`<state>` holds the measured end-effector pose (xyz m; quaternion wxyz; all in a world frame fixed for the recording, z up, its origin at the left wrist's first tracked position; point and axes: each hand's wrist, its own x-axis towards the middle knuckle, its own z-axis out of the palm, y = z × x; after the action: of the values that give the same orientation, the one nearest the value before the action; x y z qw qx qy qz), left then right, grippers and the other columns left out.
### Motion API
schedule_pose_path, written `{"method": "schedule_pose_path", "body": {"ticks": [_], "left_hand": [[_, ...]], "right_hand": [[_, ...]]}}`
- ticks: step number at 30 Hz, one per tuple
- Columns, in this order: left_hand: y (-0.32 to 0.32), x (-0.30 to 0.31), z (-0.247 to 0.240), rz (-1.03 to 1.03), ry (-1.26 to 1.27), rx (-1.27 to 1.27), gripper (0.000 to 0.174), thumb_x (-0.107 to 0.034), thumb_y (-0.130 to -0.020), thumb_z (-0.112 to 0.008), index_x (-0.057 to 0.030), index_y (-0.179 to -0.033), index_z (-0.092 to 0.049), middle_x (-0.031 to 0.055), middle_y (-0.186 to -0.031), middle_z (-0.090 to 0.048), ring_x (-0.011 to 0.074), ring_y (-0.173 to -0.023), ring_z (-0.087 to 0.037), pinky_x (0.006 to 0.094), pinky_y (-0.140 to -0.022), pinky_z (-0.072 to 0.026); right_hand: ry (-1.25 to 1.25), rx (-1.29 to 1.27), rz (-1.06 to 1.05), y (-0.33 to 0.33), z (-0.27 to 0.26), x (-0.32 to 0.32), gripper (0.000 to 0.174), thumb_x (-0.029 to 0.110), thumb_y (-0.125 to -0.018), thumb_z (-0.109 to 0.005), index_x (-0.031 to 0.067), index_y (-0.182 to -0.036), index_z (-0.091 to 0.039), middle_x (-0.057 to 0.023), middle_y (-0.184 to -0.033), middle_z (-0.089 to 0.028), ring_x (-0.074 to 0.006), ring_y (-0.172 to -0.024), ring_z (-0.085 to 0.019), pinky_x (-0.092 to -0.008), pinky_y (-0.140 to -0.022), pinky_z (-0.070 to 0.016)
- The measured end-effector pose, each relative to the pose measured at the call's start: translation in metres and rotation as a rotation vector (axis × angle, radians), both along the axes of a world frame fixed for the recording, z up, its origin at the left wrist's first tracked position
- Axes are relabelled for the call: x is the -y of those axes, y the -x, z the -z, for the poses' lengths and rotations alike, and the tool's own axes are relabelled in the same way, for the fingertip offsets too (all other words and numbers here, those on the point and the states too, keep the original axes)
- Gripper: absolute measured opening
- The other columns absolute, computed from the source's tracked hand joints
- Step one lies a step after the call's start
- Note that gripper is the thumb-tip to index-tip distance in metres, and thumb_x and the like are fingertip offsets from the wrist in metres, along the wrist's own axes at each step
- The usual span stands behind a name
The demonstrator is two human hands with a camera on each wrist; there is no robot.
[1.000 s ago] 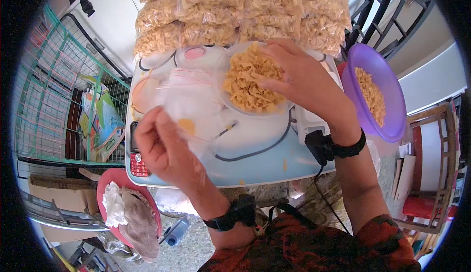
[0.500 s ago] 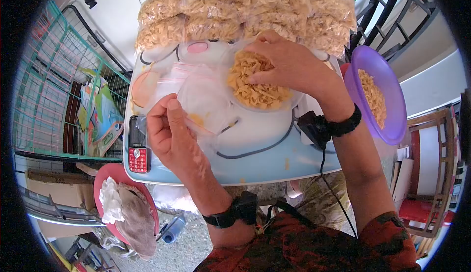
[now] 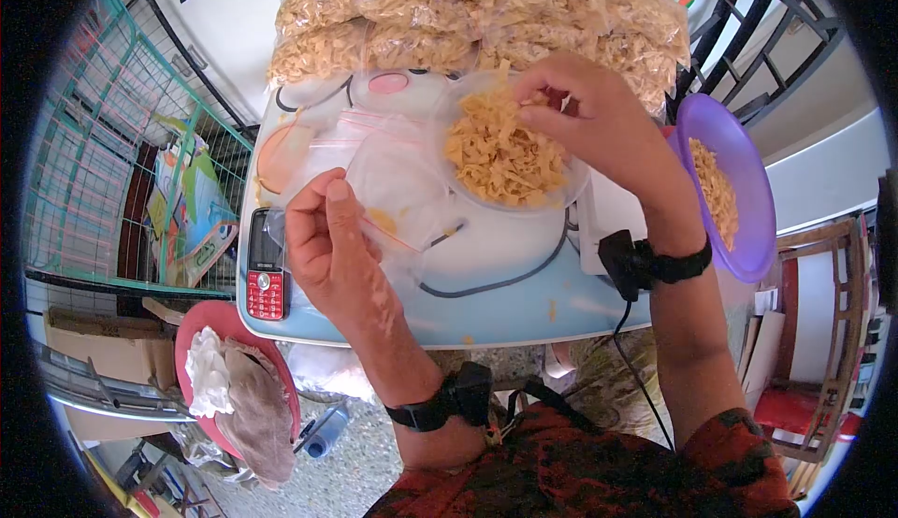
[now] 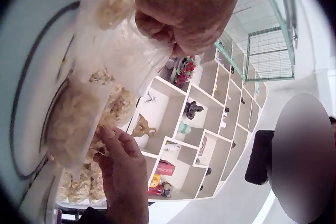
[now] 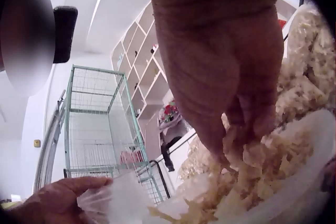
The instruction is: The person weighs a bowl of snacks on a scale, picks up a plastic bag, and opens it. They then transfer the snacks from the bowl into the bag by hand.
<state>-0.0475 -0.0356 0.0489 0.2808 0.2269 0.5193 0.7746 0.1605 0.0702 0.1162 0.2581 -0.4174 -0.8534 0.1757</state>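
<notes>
As the thumb and fingers of the right hand (image 3: pixel 589 111) pinch a few pale yellow flakes (image 3: pixel 505 158) over a bowl, the left hand (image 3: pixel 341 247) grips the edge of a clear plastic bag (image 4: pixel 123 50) between thumb and curled fingers. A small amount of yellow shows through the bag's film. The bowl (image 3: pixel 572 191), translucent and heaped with the flakes, stands just beside the bag on a cartoon-printed table (image 3: pixel 505 322). More clear bags with red-lined edges (image 3: pixel 360 130) lie flat to the bowl's left. Behind them, filled bags (image 3: pixel 421 46) are stacked in rows along the table's far side. A red-and-black keypad phone (image 3: pixel 267 280) lies near the left corner, while a purple basin (image 3: pixel 748 191), also holding flakes, sits off the right edge. To the left stands a green wire cage (image 3: pixel 140 172); below it, pale cloths (image 3: pixel 248 406) rest on a pinkish-red seat. White shelving (image 4: pixel 168 103) lined with ornaments fills the background of the left wrist view.
</notes>
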Motion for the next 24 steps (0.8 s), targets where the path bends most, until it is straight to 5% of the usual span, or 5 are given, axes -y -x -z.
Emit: {"method": "schedule_pose_path", "body": {"ticks": [4, 10, 17, 24], "left_hand": [[-0.002, 0.002, -0.004, 0.066, -0.012, -0.025, 0.017, -0.016, -0.094, -0.065, -0.0028, -0.103, -0.062, -0.0024, -0.076, -0.057, 0.0022, -0.059, -0.046, 0.0166, -0.047, -0.0355], [-0.003, 0.003, 0.0, 0.165, -0.069, -0.022, 0.019, -0.015, -0.094, -0.065, -0.0009, -0.105, -0.061, -0.0004, -0.078, -0.057, 0.0045, -0.063, -0.05, 0.0186, -0.051, -0.0429], [-0.006, 0.002, 0.0, 0.134, -0.067, -0.034, 0.018, -0.015, -0.094, -0.065, -0.0007, -0.105, -0.062, 0.0, -0.079, -0.057, 0.0046, -0.063, -0.05, 0.0185, -0.052, -0.0433], [-0.004, 0.0, 0.004, 0.158, -0.088, -0.035, 0.019, -0.016, -0.093, -0.066, -0.0008, -0.105, -0.062, 0.0, -0.079, -0.057, 0.0044, -0.063, -0.049, 0.0179, -0.051, -0.0404]], "right_hand": [[0.09, -0.04, 0.049, -0.009, 0.003, 0.003, 0.022, 0.013, -0.083, -0.069, 0.0049, -0.103, -0.065, 0.0002, -0.09, -0.061, -0.0103, -0.076, -0.055, -0.0275, -0.067, -0.0471], [0.156, -0.016, 0.129, -0.009, 0.014, 0.01, 0.046, 0.017, -0.081, -0.072, 0.0095, -0.125, -0.06, -0.0037, -0.104, -0.061, -0.0141, -0.085, -0.058, -0.0276, -0.074, -0.0495], [0.011, 0.174, 0.082, -0.017, 0.013, 0.023, 0.064, 0.019, -0.076, -0.074, 0.0104, -0.136, -0.05, -0.0125, -0.124, -0.056, -0.025, -0.102, -0.06, -0.0327, -0.084, -0.0512], [-0.134, 0.283, 0.002, -0.005, 0.015, 0.013, 0.079, 0.023, -0.071, -0.074, 0.0122, -0.142, -0.041, -0.0173, -0.138, -0.047, -0.0368, -0.123, -0.05, -0.0393, -0.099, -0.0454]]}}
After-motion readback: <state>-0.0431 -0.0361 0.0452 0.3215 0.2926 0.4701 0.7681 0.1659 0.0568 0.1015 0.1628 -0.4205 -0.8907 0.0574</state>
